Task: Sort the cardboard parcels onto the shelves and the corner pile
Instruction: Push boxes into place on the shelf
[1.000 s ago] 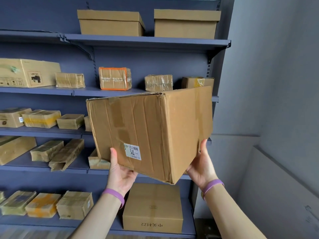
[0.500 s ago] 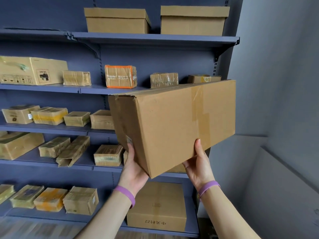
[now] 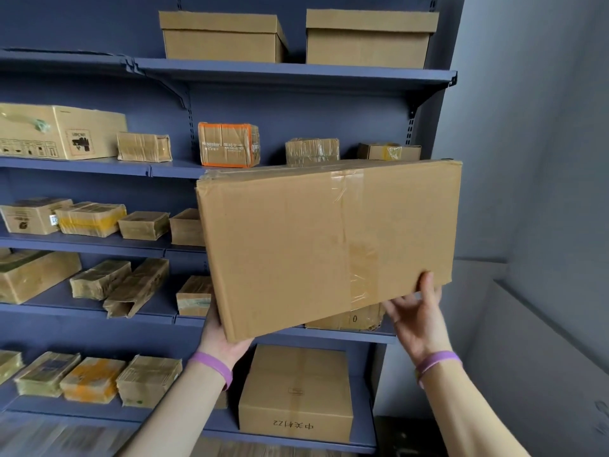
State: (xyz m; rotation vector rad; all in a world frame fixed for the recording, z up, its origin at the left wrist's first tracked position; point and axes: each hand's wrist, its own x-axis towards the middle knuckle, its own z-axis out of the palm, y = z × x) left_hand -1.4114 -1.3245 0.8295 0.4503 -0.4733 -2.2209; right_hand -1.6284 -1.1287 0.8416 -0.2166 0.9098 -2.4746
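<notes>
A large brown cardboard box (image 3: 329, 245) with clear tape down its front hangs tilted in front of the blue shelving (image 3: 296, 72), its right end higher. My left hand (image 3: 220, 341) holds the lower left corner from underneath, with its fingers hidden behind the box. At the lower right edge, my right hand (image 3: 415, 321) has straight fingers, the fingertips touching the bottom edge. The box covers the right part of the middle shelves. Another parcel (image 3: 349, 319) peeks out behind it.
Two lidded boxes (image 3: 220, 37) stand on the top shelf. An orange-taped parcel (image 3: 227, 145) and several small taped parcels fill the shelves to the left. A square box (image 3: 296, 394) stands on the bottom shelf. A grey wall (image 3: 527, 159) closes the right side.
The box has turned so its long taped face now looks at me, and it has shifted right. My right hand slid out to the lower right edge.
</notes>
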